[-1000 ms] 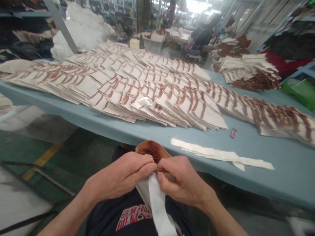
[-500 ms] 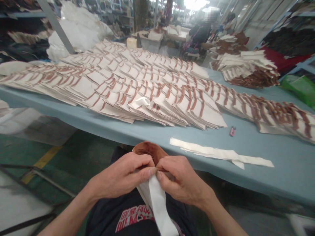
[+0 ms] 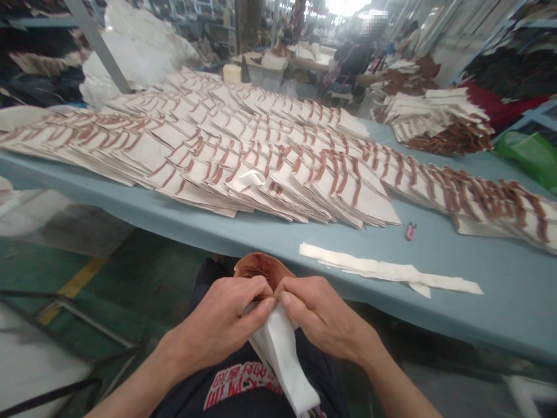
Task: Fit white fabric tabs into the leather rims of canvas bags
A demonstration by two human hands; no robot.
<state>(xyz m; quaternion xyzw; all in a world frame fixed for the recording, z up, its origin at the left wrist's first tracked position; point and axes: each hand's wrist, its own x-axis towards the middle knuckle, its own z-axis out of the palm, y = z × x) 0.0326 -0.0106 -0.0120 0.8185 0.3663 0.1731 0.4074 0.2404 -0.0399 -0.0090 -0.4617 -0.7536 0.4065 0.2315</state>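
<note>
My left hand (image 3: 228, 313) and my right hand (image 3: 326, 316) meet over my lap, thumbs and forefingers pinched together at the edge of a brown-and-white fabric piece (image 3: 263, 267). Its brown, gathered part curves up behind my fingers. Below the pinch a white fabric strip (image 3: 285, 354) hangs down over my dark, red-lettered clothing. The exact spot between the fingertips is hidden. Beyond my right hand, a small stack of loose white strips (image 3: 378, 271) lies on the table, with a small pink thread snipper (image 3: 411, 231) behind it.
The blue-covered table (image 3: 265, 232) carries long overlapping rows of white pieces with brown edges (image 3: 243, 157). Another brown-and-white pile (image 3: 439, 116) stands at the back right, near a green bag (image 3: 528, 154). A metal post (image 3: 98, 43) rises at the left. A person (image 3: 352, 58) sits farther back.
The hanging white strip has shifted and its lower end now shows near my lap. Both hands keep their pinch, with only a slight shift of the fingers.
</note>
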